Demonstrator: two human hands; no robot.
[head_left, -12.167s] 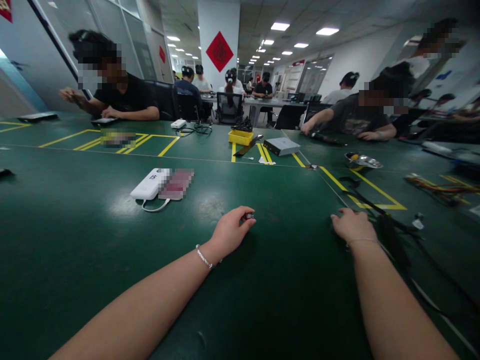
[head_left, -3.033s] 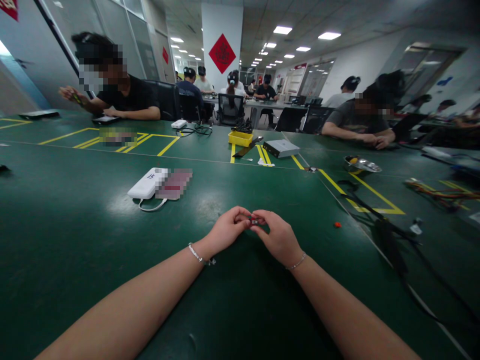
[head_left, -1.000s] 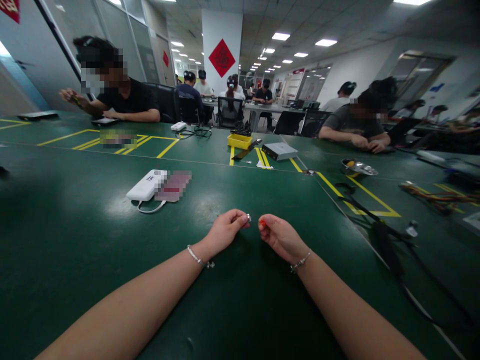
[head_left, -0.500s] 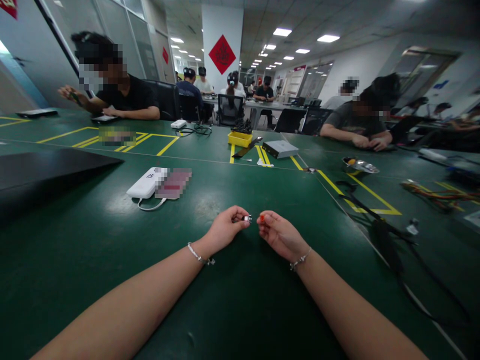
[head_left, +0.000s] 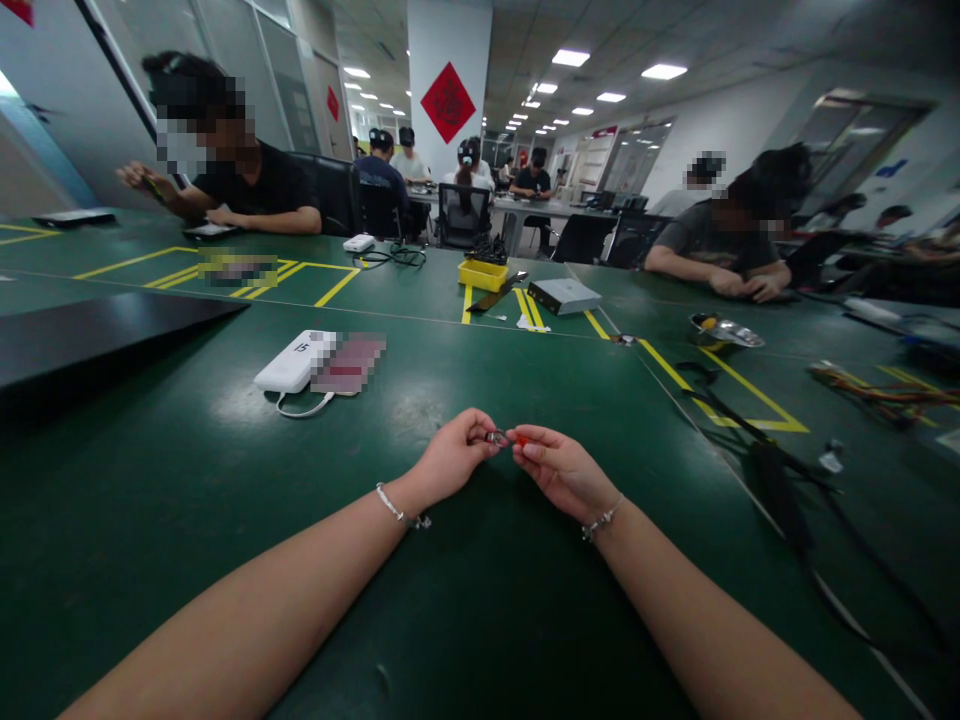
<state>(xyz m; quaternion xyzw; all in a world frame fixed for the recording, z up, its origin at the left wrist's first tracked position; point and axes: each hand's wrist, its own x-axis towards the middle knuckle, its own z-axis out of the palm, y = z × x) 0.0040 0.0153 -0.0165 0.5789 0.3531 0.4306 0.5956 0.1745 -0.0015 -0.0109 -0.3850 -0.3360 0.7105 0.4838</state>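
Observation:
Above the green table (head_left: 420,620), my left hand (head_left: 457,445) pinches a small dark and silvery part (head_left: 494,437) between thumb and fingertips. Facing it, my right hand (head_left: 559,468) is closed on a small orange piece (head_left: 521,440). The two small parts are close together between my fingertips; whether they touch I cannot tell. Both are too small to name, and my fingers partly cover them. Each wrist wears a silvery bracelet.
A white power bank (head_left: 295,362) marked 15, with a short white cable, lies at left. Farther back stand a yellow bin (head_left: 482,275) and a grey box (head_left: 564,295). Black cables (head_left: 776,490) run along the right. Co-workers sit across the table.
My right hand's fingertips have come nearer to my left hand, bringing the orange piece up close to the silvery part. My left hand has barely moved.

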